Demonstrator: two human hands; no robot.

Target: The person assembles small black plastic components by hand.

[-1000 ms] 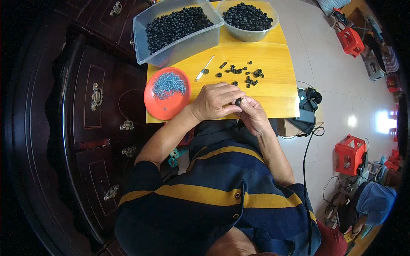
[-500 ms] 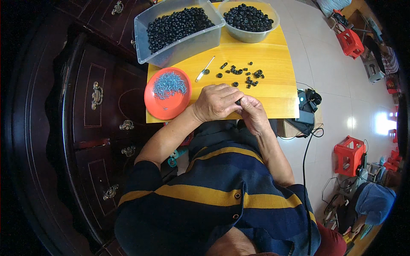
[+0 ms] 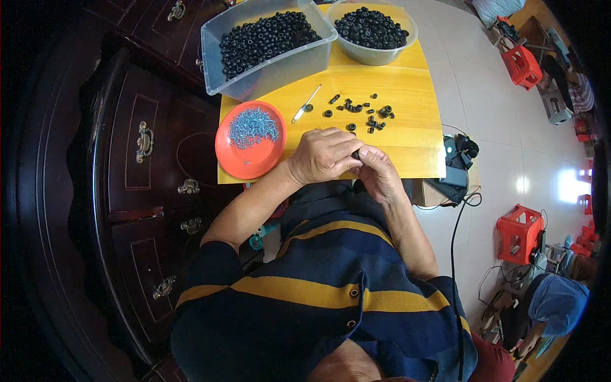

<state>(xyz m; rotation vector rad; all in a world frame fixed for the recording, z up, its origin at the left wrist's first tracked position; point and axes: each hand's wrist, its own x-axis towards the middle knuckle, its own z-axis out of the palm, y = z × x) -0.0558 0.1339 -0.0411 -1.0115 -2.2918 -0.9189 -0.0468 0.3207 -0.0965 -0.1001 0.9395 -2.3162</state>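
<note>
My left hand (image 3: 323,156) and my right hand (image 3: 377,173) meet over the near edge of a yellow table (image 3: 407,137). Between the fingertips of both hands sits a small black ring part (image 3: 356,155). Beyond the hands, several loose black ring parts (image 3: 359,111) are scattered on the tabletop. An orange plate (image 3: 238,162) holding a heap of small blue-grey screws (image 3: 252,127) lies just left of my left hand. A slim metal tool (image 3: 306,104) rests on the table past the plate.
A clear rectangular tub (image 3: 267,67) full of black rings and a round clear bowl (image 3: 375,54) of the same stand at the table's far side. A dark wooden cabinet (image 3: 140,165) is at the left. Red stools (image 3: 519,232) and cables (image 3: 455,210) lie on the tiled floor at the right.
My hands have stayed together at the table's near edge; the fingers have shifted slightly around the small black part. Nothing else has moved.
</note>
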